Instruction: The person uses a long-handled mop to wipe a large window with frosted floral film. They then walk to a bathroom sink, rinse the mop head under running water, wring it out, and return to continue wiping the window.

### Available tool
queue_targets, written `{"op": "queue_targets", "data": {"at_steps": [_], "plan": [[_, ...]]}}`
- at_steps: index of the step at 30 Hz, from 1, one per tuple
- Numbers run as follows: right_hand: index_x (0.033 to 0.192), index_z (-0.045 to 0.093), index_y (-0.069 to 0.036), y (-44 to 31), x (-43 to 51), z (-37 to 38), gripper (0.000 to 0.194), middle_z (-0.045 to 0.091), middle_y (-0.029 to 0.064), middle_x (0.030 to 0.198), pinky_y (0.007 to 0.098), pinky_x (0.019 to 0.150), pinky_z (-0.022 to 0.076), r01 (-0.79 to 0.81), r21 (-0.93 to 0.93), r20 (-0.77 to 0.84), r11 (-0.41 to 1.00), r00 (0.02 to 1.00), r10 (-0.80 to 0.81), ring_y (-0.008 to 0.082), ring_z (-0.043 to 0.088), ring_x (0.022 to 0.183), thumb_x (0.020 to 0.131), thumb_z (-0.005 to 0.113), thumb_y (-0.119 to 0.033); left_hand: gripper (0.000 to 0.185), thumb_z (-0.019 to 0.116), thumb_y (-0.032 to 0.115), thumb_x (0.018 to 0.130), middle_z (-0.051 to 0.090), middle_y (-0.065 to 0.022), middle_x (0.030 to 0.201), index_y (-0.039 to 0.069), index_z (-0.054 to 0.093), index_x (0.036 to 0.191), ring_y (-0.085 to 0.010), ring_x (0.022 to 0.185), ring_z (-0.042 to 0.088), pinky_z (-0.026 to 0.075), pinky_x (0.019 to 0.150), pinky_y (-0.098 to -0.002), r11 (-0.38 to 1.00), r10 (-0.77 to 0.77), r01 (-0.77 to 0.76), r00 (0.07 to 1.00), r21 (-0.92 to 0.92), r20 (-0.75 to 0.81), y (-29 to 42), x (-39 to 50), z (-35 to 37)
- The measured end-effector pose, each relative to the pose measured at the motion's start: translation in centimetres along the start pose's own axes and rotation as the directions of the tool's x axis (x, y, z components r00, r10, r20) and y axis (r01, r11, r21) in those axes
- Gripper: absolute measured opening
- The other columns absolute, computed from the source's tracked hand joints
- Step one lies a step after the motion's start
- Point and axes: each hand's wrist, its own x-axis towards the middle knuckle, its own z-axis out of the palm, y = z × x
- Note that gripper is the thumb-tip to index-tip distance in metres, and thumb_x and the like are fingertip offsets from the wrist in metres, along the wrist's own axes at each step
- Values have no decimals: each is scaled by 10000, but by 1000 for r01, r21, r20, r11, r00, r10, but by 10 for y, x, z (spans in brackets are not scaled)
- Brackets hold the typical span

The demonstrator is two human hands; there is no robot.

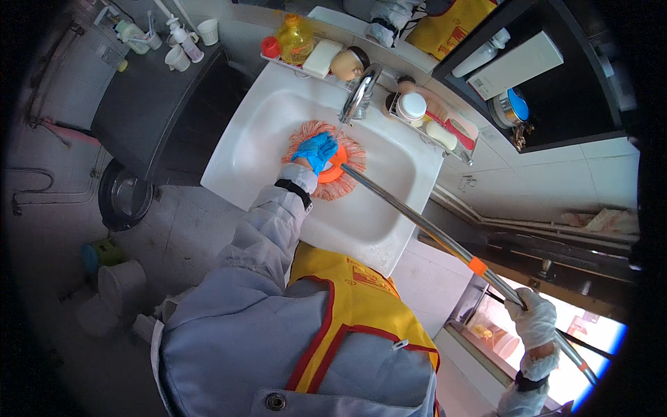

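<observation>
A round mop head with pink and white strands (355,151) lies in the white ceramic sink (229,156), under the chrome faucet (359,94). My left hand (317,150), in a blue glove, rests on the left part of the mop head beside its orange plastic disc (331,173); its fingers look extended, and its palm is hidden. From the disc the steel mop handle (417,216) slants down to the right. My right hand (532,317), in a whitish glove, is closed around that handle beyond its orange band (477,266).
A wire shelf with a yellow liquid bottle (295,39), soap and jars borders the sink's back. The other rack holds a white-lidded jar (411,107) and a red comb (458,133). A dark counter (135,109) with cups stands left; an open black cabinet (573,94) hangs upper right.
</observation>
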Motion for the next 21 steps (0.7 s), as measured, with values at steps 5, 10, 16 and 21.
{"op": "queue_targets", "data": {"at_steps": [5, 10, 16, 21], "plan": [[848, 632, -92, 10, -13, -12, 158, 569, 118, 632, 382, 518, 437, 114, -219, -146, 969, 978, -148, 287, 568, 548, 735, 718, -161, 291, 582, 182, 941, 643, -125, 1091, 35, 575, 1192, -252, 984, 638, 557, 857, -329, 546, 231, -436, 899, 715, 372, 3, 45, -33], [1015, 614, -96, 16, -32, -30, 326, 544, 75, 664, 384, 520, 415, 148, -588, -173, 795, 937, -303, 254, 533, 571, 736, 754, -191, 452, 566, 358, 914, 605, -149, 1213, 58, 559, 1253, -282, 1137, 571, 491, 922, -391, -65, 505, -436, 762, 898, 406, 33, 39, -93], [1283, 556, -113, 42, -59, -49, 515, 500, 8, 673, 248, 487, 355, 147, -850, -191, 506, 810, -555, 110, 452, 589, 819, 745, -232, 828, 527, 688, 815, 460, -137, 1406, 130, 398, 1414, -320, 1273, 457, 352, 1012, -561, 653, 102, 184, 940, 734, -326, 34, -27, -52], [1274, 570, -120, 52, -65, -44, 436, 475, 2, 664, 225, 487, 367, 70, -894, -238, 443, 764, -600, 104, 441, 588, 876, 691, -248, 828, 469, 709, 841, 367, -108, 1479, 196, 311, 1471, -290, 1332, 386, 281, 1034, -638, 766, -202, 242, 970, 595, -134, 14, -54, -18]]}}
